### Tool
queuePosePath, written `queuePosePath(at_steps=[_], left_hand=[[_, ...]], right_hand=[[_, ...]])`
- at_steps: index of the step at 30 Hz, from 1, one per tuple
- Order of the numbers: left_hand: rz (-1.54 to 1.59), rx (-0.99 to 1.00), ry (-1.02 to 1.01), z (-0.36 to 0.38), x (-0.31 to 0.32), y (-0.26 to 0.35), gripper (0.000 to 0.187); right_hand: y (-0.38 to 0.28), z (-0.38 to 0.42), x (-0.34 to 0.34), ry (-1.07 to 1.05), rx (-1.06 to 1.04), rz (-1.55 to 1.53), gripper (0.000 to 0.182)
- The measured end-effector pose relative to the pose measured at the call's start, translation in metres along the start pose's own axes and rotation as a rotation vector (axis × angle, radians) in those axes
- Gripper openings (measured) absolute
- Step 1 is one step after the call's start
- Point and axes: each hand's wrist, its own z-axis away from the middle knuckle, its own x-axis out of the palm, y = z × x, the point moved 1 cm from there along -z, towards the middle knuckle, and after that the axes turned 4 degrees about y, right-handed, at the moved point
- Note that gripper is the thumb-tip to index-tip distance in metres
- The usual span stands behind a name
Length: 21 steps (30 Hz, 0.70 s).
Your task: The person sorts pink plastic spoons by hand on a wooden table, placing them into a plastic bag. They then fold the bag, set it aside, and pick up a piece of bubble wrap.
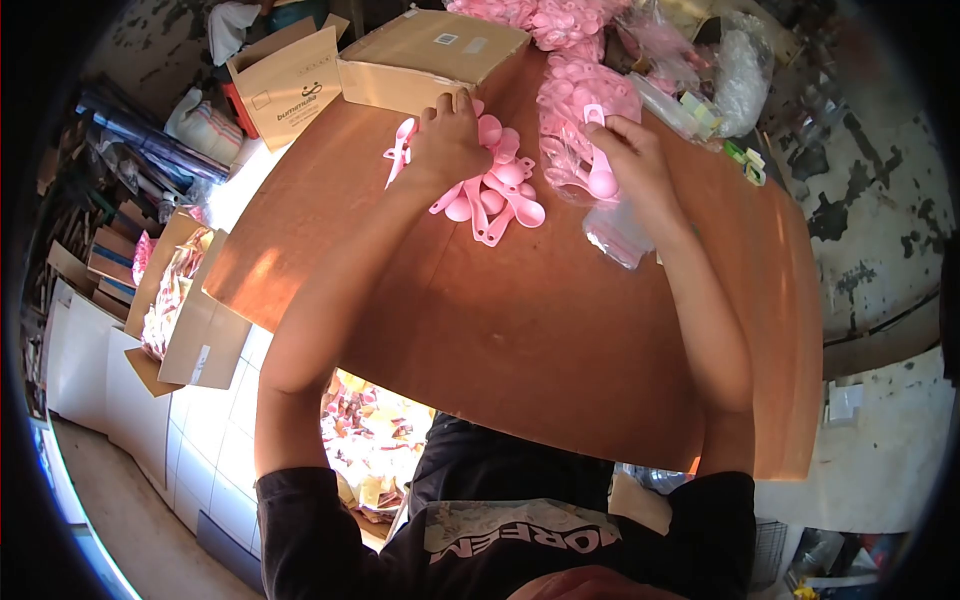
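Note:
My right hand pinches a pink measuring spoon by its handle, bowl hanging down, in front of a clear bag of pink spoons. Over a loose pile of pink measuring spoons is my left hand, with its fingers curled down. Its fingertips are hidden, so what they grip does not show. More pink spoons show just left of that hand. Below my right hand, a small clear plastic bag lies on the table.
The brown tabletop carries a closed cardboard box at its far edge. Further bags of pink spoons and plastic wrap stand at the back right. An open box of wrappers sits at the left, below table height.

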Motion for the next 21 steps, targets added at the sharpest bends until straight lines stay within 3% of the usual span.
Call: queuePosePath(at_steps=[1, 3, 4, 6, 7, 8, 10, 11, 12, 13, 14, 15, 16, 18, 21], left_hand=[[0.001, 0.001, -0.002, 0.004, -0.003, 0.005, 0.071], [-0.128, 0.374, 0.366, 0.017, -0.011, 0.020, 0.071], [-0.125, 0.377, 0.362, 0.023, -0.022, 0.031, 0.071], [0.711, 0.490, -0.093, 0.033, -0.035, 0.054, 0.069], [0.889, 0.489, -0.086, 0.037, -0.030, 0.063, 0.051], [0.893, 0.489, -0.088, 0.041, -0.034, 0.065, 0.051], [0.852, 0.192, -0.355, 0.044, -0.044, 0.061, 0.035], [0.800, 0.237, -0.219, 0.042, -0.020, 0.046, 0.025], [0.802, 0.238, -0.220, 0.046, -0.022, 0.044, 0.025], [0.872, 0.150, -0.201, 0.053, -0.027, 0.043, 0.019], [0.939, 0.061, -0.181, 0.057, -0.029, 0.041, 0.014], [0.876, 0.118, -0.119, 0.056, -0.022, 0.033, 0.016], [0.876, 0.118, -0.125, 0.058, -0.020, 0.029, 0.016], [0.822, 0.079, -0.166, 0.058, -0.020, 0.026, 0.019], [0.937, 0.063, -0.159, 0.066, -0.028, 0.032, 0.019]], right_hand=[[-0.003, 0.002, -0.004, -0.050, 0.007, -0.092, 0.028], [-0.011, 0.007, -0.010, -0.099, 0.018, -0.181, 0.024], [-0.017, 0.010, -0.010, -0.127, 0.026, -0.232, 0.020], [-0.028, 0.016, -0.007, -0.150, 0.037, -0.281, 0.016], [-0.035, 0.020, -0.002, -0.206, 0.102, -0.436, 0.015], [-0.038, 0.022, 0.000, -0.263, 0.166, -0.590, 0.015], [-0.030, 0.017, -0.004, -0.252, 0.154, -0.576, 0.020], [-0.015, 0.010, -0.007, -0.289, 0.060, -0.356, 0.023], [0.000, 0.004, -0.009, -0.324, -0.032, -0.136, 0.026], [0.011, 0.000, -0.009, -0.323, -0.031, -0.135, 0.026], [0.022, -0.002, -0.009, -0.399, -0.147, 0.264, 0.028], [0.033, -0.003, -0.006, -0.464, -0.260, 0.665, 0.031], [0.046, -0.004, -0.001, -0.463, -0.254, 0.664, 0.031], [0.063, -0.007, 0.008, -0.479, -0.252, 0.771, 0.049], [0.072, -0.014, 0.017, -0.574, -0.115, 0.826, 0.049]])
